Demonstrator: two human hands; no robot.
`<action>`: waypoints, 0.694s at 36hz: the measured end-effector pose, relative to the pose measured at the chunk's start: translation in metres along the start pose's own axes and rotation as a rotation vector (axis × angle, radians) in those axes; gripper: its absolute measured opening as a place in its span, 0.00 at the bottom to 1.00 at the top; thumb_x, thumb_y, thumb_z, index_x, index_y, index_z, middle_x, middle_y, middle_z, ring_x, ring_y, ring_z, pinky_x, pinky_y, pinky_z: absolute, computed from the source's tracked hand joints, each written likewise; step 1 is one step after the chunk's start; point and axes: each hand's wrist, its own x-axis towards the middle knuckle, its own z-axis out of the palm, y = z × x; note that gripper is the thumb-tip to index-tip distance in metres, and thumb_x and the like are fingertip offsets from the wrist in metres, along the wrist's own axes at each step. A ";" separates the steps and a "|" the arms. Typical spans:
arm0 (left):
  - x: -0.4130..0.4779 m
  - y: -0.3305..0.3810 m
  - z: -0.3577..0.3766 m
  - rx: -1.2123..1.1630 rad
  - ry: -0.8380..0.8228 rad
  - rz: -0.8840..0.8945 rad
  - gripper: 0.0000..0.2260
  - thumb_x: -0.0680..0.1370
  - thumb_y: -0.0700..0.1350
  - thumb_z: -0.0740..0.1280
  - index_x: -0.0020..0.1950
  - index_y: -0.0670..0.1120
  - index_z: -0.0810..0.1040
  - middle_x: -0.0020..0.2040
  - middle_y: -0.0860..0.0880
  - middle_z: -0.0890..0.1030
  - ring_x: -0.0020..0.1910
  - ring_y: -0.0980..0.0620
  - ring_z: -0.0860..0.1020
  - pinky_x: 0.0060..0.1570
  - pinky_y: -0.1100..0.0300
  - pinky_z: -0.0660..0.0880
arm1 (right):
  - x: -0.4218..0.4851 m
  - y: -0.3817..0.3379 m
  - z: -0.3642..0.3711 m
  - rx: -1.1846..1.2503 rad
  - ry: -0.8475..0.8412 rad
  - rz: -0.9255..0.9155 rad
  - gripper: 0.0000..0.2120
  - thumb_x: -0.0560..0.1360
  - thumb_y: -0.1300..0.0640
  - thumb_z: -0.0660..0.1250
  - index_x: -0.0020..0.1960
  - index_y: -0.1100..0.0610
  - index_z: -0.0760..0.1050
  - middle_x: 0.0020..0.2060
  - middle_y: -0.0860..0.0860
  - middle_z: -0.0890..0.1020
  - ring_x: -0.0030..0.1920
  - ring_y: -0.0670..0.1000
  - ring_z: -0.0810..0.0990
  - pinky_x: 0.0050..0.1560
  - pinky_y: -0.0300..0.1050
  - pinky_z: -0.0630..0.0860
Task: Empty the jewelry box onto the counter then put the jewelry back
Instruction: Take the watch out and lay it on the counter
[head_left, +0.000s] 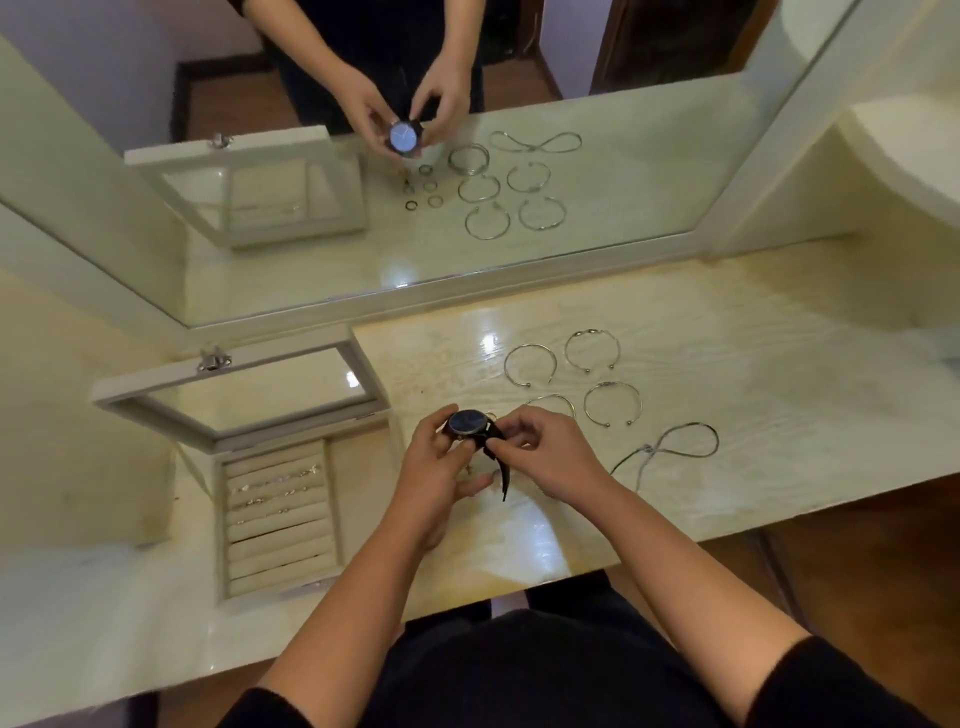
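A watch (467, 422) with a dark round face and black strap is held just above the counter (727, 364) in both hands. My left hand (441, 467) grips the case from the left. My right hand (550, 452) pinches the strap, whose loose end hangs down. The white jewelry box (280, 519) stands open to the left, its glass lid (239, 395) raised; a few small rings sit in its ring rolls. Several silver open bangles (530, 364) and a silver necklace (675, 447) lie on the counter to the right of my hands.
A large mirror (467, 208) stands behind the counter and reflects the hands, box, bangles and several small rings. The counter's front edge runs just below my hands, with dark wooden floor to the right. A cream wall panel rises at the far right.
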 end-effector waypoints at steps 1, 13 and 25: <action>0.001 -0.001 0.007 -0.006 -0.009 -0.007 0.16 0.78 0.33 0.60 0.55 0.54 0.71 0.49 0.56 0.81 0.50 0.56 0.79 0.35 0.59 0.79 | -0.001 0.002 -0.006 0.011 0.004 0.004 0.05 0.71 0.61 0.71 0.43 0.53 0.77 0.39 0.49 0.83 0.41 0.48 0.81 0.40 0.34 0.77; 0.004 -0.009 0.091 0.037 -0.067 -0.055 0.17 0.76 0.30 0.61 0.60 0.46 0.70 0.50 0.49 0.81 0.50 0.50 0.80 0.42 0.53 0.80 | -0.022 0.032 -0.075 0.073 0.156 0.008 0.12 0.69 0.62 0.72 0.37 0.46 0.73 0.37 0.46 0.79 0.44 0.52 0.81 0.48 0.45 0.78; 0.005 -0.017 0.153 0.263 -0.057 0.057 0.12 0.76 0.33 0.61 0.53 0.49 0.75 0.46 0.51 0.81 0.44 0.54 0.79 0.33 0.65 0.77 | -0.034 0.052 -0.130 0.376 -0.009 0.039 0.07 0.73 0.66 0.67 0.41 0.57 0.73 0.29 0.51 0.79 0.27 0.44 0.76 0.33 0.36 0.74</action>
